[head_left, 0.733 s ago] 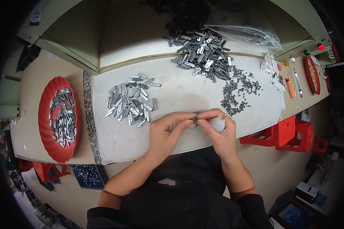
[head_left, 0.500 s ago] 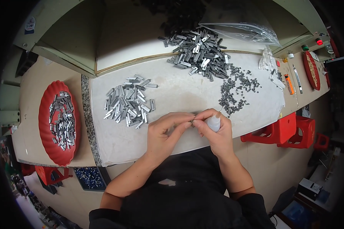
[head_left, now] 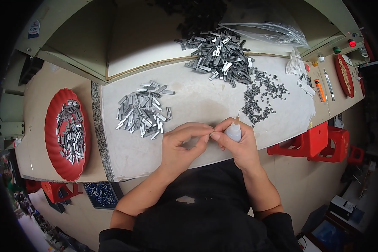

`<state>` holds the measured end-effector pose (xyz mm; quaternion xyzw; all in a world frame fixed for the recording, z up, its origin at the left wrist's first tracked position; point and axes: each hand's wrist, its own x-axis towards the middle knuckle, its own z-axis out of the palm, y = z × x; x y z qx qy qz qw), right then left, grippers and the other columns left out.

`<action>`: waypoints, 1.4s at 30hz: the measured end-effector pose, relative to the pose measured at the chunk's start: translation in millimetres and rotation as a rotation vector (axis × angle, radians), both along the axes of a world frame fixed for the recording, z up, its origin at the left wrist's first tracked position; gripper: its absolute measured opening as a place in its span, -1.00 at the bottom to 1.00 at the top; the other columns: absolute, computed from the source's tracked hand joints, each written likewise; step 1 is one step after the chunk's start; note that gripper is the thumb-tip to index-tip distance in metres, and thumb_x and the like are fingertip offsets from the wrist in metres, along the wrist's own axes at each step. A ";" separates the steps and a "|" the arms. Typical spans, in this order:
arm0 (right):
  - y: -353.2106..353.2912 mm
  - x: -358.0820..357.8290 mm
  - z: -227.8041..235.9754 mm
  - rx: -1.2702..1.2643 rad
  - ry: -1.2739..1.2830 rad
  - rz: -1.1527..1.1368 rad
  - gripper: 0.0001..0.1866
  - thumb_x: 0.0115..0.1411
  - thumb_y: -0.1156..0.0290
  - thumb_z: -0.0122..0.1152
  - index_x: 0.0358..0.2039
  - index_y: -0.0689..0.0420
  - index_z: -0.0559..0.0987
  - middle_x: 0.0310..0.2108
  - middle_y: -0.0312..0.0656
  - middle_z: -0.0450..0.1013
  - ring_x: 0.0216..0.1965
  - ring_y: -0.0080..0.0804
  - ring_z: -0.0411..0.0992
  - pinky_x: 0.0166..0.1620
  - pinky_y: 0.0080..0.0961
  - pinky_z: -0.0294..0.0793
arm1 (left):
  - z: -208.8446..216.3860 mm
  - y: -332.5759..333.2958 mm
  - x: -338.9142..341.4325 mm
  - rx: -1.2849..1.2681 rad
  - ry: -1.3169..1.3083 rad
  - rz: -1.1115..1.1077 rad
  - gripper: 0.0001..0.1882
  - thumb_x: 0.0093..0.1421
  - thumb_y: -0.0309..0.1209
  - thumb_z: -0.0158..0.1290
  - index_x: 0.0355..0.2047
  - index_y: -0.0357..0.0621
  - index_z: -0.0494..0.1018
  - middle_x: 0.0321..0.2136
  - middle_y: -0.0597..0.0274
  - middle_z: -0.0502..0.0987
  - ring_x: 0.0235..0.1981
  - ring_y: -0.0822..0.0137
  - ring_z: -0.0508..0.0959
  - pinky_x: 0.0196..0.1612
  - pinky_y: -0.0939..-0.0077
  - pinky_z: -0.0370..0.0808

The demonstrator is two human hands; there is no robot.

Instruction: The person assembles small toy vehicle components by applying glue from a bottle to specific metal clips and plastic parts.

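Note:
My left hand (head_left: 182, 145) and my right hand (head_left: 242, 148) meet fingertip to fingertip above the front of the covered worktop (head_left: 189, 90). Both are pinched closed around a tiny piece, mostly hidden by the fingers, whose kind I cannot make out. Within my right hand's grip sits a small white squeeze bottle (head_left: 234, 133), its thin needle tip pointing away from me. Left of my hands lies a loose heap of silvery metal pieces (head_left: 142, 110), long and slotted. Beyond my right hand are scattered tiny dark parts (head_left: 258, 101).
A bigger heap of slotted metal pieces (head_left: 219, 56) lies at the back, beside a clear plastic bag (head_left: 269, 33). At the left stands a red scalloped tray (head_left: 51, 134) of similar pieces. Far right are an orange-handled tool (head_left: 320, 90), tweezers (head_left: 329, 85) and red stools (head_left: 300, 143).
The squeeze bottle in my right hand has tipped more upright, and its needle now points away from me. Both hands stay together in nearly the same place.

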<state>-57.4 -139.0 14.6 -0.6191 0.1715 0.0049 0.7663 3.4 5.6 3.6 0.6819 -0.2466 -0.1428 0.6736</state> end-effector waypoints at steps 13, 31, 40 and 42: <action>-16.4 -26.1 0.6 -0.160 -0.099 -0.133 -0.91 -0.01 0.58 0.14 -0.43 0.23 0.46 -0.51 -0.33 0.37 -0.43 -0.67 0.29 -0.33 -0.72 0.25 | 31.2 18.2 50.1 0.654 -0.833 -0.007 -0.87 -0.13 -0.51 0.13 -0.49 -0.20 0.47 -0.52 0.21 0.46 -0.47 0.20 0.43 -0.36 0.43 0.36; -19.6 -41.2 6.4 -0.220 -0.095 -0.163 -0.88 -0.02 0.59 0.15 -0.41 0.23 0.47 -0.50 -0.32 0.38 -0.46 -0.66 0.30 -0.36 -0.72 0.26 | 30.5 -45.8 73.3 0.550 -0.518 -0.023 -0.83 -0.06 -0.55 0.02 -0.41 -0.16 0.32 -0.53 0.25 0.47 -0.47 0.33 0.49 -0.43 0.50 0.37; -3.1 -9.6 1.6 -0.365 -0.245 -0.127 -0.76 -0.02 0.65 0.12 -0.27 0.27 0.46 -0.41 -0.26 0.43 -0.42 -0.67 0.34 -0.34 -0.72 0.32 | 44.0 -5.6 22.8 0.342 -0.224 -0.345 -0.84 -0.06 -0.58 0.02 -0.41 -0.20 0.33 -0.49 0.17 0.48 -0.44 0.25 0.51 -0.36 0.51 0.41; -1.9 -11.7 0.1 -0.302 -0.208 -0.037 -0.79 -0.02 0.64 0.13 -0.30 0.27 0.46 -0.40 -0.23 0.44 -0.38 -0.64 0.37 -0.30 -0.71 0.34 | 32.5 -1.1 18.2 0.276 -0.110 -0.318 -0.83 -0.05 -0.58 0.03 -0.40 -0.20 0.32 -0.50 0.18 0.47 -0.43 0.28 0.52 -0.35 0.52 0.41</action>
